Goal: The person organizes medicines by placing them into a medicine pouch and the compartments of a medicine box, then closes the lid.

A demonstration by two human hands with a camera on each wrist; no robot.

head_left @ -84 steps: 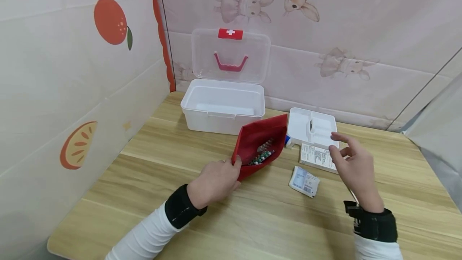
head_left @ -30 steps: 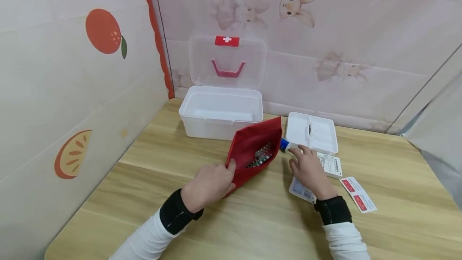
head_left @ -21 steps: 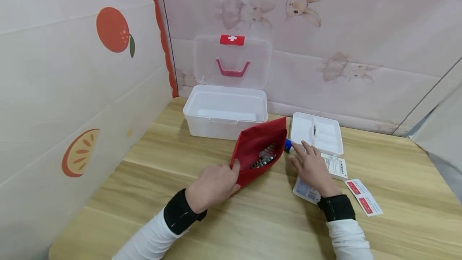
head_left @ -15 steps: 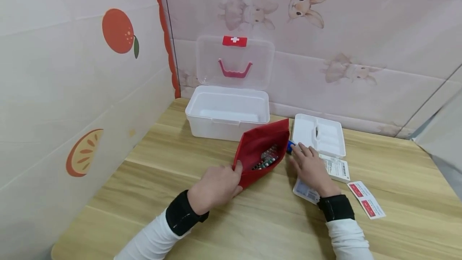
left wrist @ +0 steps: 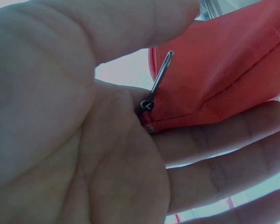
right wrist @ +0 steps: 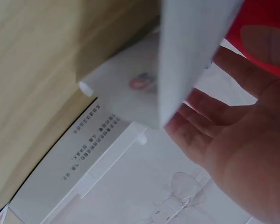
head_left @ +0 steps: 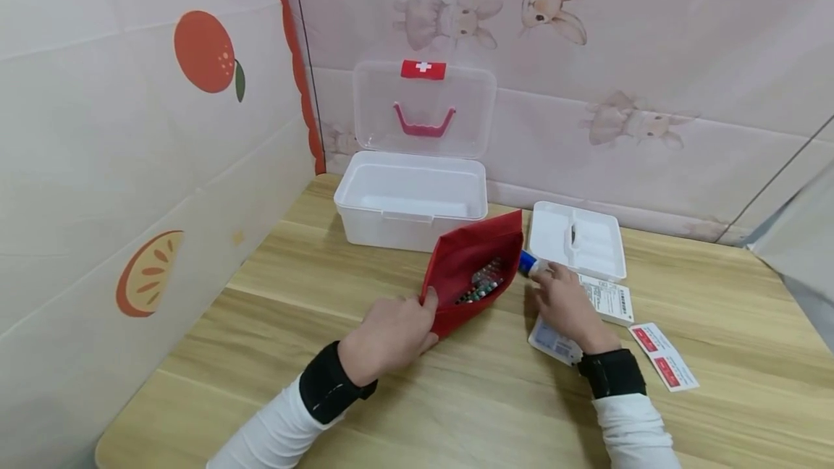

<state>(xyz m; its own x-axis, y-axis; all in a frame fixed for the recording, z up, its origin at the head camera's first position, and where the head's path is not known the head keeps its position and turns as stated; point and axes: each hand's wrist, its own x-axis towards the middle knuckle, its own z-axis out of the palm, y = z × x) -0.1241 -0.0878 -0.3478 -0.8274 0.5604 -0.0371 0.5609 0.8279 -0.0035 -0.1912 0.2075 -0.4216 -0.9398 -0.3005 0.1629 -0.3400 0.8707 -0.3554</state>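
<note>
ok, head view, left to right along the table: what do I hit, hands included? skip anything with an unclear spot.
Left hand → red pouch → blue cap → right hand → red-and-white card.

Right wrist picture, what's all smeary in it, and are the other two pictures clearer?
Right wrist: the near white thing is blurred, and a shadow darkens the table; left wrist: the left hand is dim against washed-out brightness; head: clearest, with soft shadows.

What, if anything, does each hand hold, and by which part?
Left hand: red pouch, by its zipper end. Right hand: at the blue-ended item; whether it grips cannot be told.
</note>
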